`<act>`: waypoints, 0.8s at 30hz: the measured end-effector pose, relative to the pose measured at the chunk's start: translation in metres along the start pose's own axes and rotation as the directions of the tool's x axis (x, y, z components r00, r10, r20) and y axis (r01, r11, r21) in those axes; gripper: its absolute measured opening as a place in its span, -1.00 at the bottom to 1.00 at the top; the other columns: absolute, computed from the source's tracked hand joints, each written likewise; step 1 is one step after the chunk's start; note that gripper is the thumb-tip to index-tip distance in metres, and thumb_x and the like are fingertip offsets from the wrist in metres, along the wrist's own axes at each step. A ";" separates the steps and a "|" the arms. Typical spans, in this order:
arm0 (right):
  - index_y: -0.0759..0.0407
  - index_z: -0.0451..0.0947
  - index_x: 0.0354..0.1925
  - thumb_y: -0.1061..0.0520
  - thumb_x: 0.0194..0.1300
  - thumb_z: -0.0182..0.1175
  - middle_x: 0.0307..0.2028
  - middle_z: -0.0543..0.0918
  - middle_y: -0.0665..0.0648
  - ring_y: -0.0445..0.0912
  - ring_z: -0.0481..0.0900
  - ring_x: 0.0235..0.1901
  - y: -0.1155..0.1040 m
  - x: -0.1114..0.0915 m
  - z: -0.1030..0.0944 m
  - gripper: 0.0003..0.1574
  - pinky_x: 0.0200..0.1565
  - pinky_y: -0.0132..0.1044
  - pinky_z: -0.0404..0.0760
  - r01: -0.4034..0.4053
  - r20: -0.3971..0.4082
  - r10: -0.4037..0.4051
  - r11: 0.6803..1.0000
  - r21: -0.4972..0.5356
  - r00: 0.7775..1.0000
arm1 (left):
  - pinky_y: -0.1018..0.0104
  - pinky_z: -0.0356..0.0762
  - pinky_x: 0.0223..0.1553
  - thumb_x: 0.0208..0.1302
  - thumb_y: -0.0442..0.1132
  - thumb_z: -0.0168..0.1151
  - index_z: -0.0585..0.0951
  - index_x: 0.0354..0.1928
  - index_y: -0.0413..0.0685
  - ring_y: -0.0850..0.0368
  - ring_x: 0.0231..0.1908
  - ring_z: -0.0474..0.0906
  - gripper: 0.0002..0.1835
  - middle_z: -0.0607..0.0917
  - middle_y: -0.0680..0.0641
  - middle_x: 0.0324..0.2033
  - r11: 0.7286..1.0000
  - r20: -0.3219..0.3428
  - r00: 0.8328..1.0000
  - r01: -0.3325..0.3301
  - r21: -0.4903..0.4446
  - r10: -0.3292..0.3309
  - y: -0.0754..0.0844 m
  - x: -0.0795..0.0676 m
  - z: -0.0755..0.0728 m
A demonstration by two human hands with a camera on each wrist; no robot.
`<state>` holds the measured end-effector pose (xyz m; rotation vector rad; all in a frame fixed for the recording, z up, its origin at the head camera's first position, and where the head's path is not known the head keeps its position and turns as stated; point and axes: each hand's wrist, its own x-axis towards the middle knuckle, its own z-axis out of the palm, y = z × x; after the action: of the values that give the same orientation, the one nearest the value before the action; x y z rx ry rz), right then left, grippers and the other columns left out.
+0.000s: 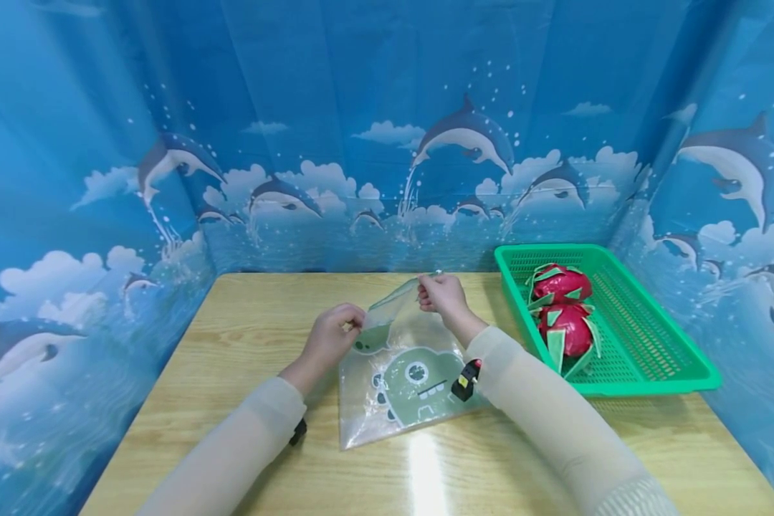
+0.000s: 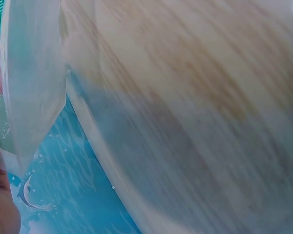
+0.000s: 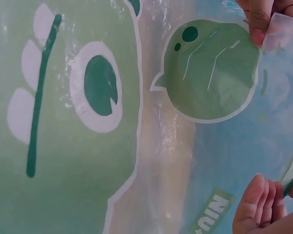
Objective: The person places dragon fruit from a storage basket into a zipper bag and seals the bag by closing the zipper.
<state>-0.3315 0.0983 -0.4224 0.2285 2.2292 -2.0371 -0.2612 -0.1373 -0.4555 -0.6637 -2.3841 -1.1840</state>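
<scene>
A clear plastic zip bag (image 1: pixel 413 387) printed with a green cartoon dinosaur lies on the table, its top part lifted. My left hand (image 1: pixel 335 333) pinches the bag near its upper left side. At the upper right corner, along the green-edged mouth, my right hand (image 1: pixel 443 295) pinches the plastic between thumb and fingers. In the right wrist view the left hand (image 3: pixel 261 19) grips the film beside a green speech-bubble print, while the right hand (image 3: pixel 263 207) holds the edge lower down. The left wrist view shows the left hand (image 2: pixel 2 209) only partly.
A green perforated basket (image 1: pixel 658 337) stands on the right of the wooden table (image 1: pixel 251 322). Two red dragon fruits (image 1: pixel 567 330) with green scales lie in its left part. Blue dolphin-printed curtains (image 1: pixel 361 143) enclose the table at the back and sides.
</scene>
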 end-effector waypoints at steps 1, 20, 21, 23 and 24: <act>0.31 0.57 -0.39 0.10 0.44 0.10 -0.50 0.61 0.16 -0.19 0.54 -0.64 0.000 0.000 0.000 -0.67 -0.50 -0.39 0.64 -0.003 0.001 0.003 1.000 0.008 1.000 | 0.22 0.67 -0.17 -0.01 -0.73 0.24 0.68 -0.40 -0.12 0.05 -0.23 0.67 -0.66 0.73 -0.06 -0.29 1.000 -0.001 1.000 0.012 -0.001 -0.012 0.000 0.000 0.000; 0.51 0.49 -0.13 0.21 0.47 0.08 -0.50 0.54 0.08 -0.19 0.52 -0.56 -0.004 0.000 0.003 -0.71 -0.43 -0.42 0.63 -0.009 0.054 0.000 0.985 0.169 0.999 | 0.15 0.64 -0.09 0.20 -0.50 0.33 0.67 -0.27 -0.17 0.06 -0.23 0.62 -0.88 0.70 -0.07 -0.28 0.984 -0.035 0.983 0.180 -0.018 -0.180 -0.008 -0.001 -0.007; 0.53 0.48 -0.12 0.21 0.47 0.08 -0.50 0.54 0.08 -0.19 0.52 -0.56 -0.004 0.000 0.002 -0.70 -0.43 -0.43 0.63 -0.007 0.054 -0.002 0.985 0.173 0.999 | 0.14 0.64 -0.08 0.20 -0.50 0.33 0.67 -0.27 -0.18 0.04 -0.22 0.62 -0.89 0.70 -0.08 -0.28 0.982 -0.039 0.982 0.186 -0.022 -0.187 -0.009 -0.001 -0.008; 0.55 0.48 -0.10 0.21 0.47 0.08 -0.50 0.55 0.08 -0.20 0.52 -0.56 -0.005 0.000 0.002 -0.68 -0.43 -0.43 0.63 -0.004 0.055 -0.006 0.984 0.178 0.998 | 0.14 0.64 -0.08 0.21 -0.48 0.34 0.67 -0.26 -0.19 0.03 -0.22 0.63 -0.90 0.70 -0.10 -0.28 0.980 -0.040 0.979 0.197 -0.027 -0.198 -0.010 -0.001 -0.008; 0.56 0.47 -0.08 0.21 0.47 0.08 -0.50 0.55 0.08 -0.20 0.52 -0.56 -0.005 0.000 0.001 -0.67 -0.43 -0.43 0.63 -0.002 0.057 -0.008 0.984 0.179 0.998 | 0.14 0.64 -0.08 0.21 -0.48 0.34 0.67 -0.25 -0.20 0.02 -0.22 0.63 -0.90 0.70 -0.10 -0.28 0.979 -0.040 0.978 0.201 -0.031 -0.202 -0.011 -0.001 -0.009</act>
<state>-0.3328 0.0965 -0.4179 0.1801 2.0155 -2.2179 -0.2653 -0.1504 -0.4577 -0.4065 -2.4488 -1.3003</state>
